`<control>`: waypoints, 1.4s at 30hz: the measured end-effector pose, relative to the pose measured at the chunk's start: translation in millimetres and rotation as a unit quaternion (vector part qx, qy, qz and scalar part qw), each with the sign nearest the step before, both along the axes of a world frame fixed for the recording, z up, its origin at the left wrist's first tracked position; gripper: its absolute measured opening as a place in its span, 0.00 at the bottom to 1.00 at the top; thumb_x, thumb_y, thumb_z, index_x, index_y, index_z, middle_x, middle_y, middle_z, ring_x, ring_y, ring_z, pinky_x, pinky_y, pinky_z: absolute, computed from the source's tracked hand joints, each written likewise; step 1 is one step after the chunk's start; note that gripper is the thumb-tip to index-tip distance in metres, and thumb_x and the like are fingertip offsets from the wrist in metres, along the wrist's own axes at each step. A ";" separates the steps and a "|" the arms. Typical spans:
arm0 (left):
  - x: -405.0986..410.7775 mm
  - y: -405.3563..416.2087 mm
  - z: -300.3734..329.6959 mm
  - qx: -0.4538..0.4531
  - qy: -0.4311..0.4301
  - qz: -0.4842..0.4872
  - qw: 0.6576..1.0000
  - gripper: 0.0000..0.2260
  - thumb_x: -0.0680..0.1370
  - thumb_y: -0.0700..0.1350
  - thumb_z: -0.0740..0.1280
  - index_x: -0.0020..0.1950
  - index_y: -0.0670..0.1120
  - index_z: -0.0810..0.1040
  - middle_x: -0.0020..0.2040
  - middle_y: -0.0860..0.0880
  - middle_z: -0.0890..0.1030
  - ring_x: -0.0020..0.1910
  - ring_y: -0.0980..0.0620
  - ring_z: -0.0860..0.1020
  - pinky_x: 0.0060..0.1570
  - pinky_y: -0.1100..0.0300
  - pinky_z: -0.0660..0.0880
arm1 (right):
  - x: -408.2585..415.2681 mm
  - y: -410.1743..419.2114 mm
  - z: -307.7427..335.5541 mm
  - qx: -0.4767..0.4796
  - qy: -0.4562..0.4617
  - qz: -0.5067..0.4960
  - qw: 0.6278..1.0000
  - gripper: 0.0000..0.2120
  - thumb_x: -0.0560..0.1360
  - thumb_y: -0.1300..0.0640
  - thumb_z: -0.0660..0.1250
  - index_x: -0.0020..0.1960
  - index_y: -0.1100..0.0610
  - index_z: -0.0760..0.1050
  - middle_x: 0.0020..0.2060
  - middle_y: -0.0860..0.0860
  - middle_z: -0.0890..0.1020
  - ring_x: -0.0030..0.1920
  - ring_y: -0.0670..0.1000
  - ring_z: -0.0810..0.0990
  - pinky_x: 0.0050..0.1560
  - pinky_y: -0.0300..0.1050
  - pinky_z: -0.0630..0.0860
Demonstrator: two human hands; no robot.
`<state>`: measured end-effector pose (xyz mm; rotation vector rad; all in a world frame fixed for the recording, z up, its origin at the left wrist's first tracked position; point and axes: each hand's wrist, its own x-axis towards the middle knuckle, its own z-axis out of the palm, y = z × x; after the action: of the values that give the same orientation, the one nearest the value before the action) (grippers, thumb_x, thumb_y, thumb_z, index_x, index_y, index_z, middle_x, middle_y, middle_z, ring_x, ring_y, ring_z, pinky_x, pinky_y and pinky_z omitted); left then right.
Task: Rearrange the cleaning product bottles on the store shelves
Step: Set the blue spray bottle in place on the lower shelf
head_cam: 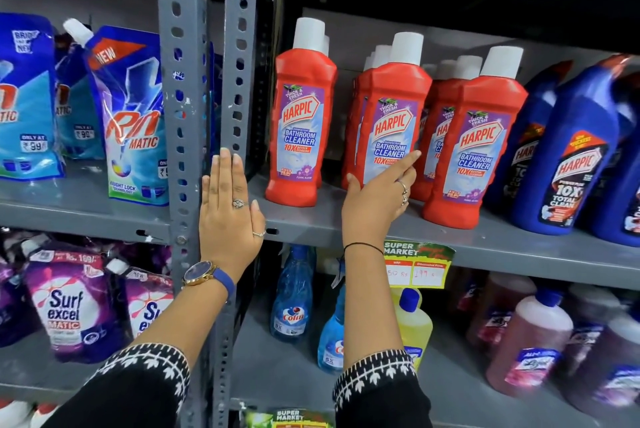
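Red plastic is what the right hand's [375,197] fingers [408,159] are on: spread loose, forefinger touching the label of the middle Harpic bottle [389,115], thumb by its lower edge, nothing gripped yet. The left hand [230,209] lies flat and open on the grey upright post [181,81] at 9 o'clock. Looks like the reach-in step; next it'd need to wrap round that bottle. A lone red bottle [299,115] stands between.

The middle shelf [485,247] is brightly lit from the front; the top is dark, edges blurred and bowed.
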<state>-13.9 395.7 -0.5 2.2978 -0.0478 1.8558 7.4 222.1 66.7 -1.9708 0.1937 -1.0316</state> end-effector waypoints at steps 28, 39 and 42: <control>0.0 0.7 -0.5 0.003 -0.015 -0.011 1.000 0.28 0.76 0.41 0.54 0.75 0.35 0.52 0.75 0.36 0.56 0.75 0.43 0.51 0.74 0.53 0.45 | -31.6 -16.9 -240.0 0.006 0.080 0.147 0.986 0.46 0.67 0.50 0.76 0.75 0.52 0.52 0.74 0.51 0.60 0.74 0.51 0.56 0.73 0.54 0.58; -3.7 -1.6 2.0 -0.002 -0.013 -0.018 1.000 0.27 0.77 0.41 0.54 0.74 0.33 0.55 0.74 0.35 0.58 0.74 0.42 0.53 0.74 0.51 0.48 | 7.1 -47.4 -244.8 0.024 0.213 0.123 0.969 0.33 0.63 0.54 0.79 0.61 0.64 0.69 0.57 0.60 0.74 0.59 0.60 0.73 0.58 0.52 0.73; -4.2 -1.4 2.6 -0.003 -0.013 -0.016 1.000 0.27 0.76 0.41 0.54 0.74 0.33 0.55 0.74 0.35 0.58 0.74 0.42 0.53 0.74 0.52 0.47 | 4.1 -46.4 -244.4 0.046 0.199 0.140 0.969 0.25 0.63 0.54 0.80 0.53 0.58 0.71 0.50 0.57 0.80 0.53 0.58 0.79 0.49 0.46 0.76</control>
<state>-18.2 394.3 2.1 2.2544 -0.0814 1.8679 11.5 175.7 -177.6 -2.0312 0.1706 -0.4333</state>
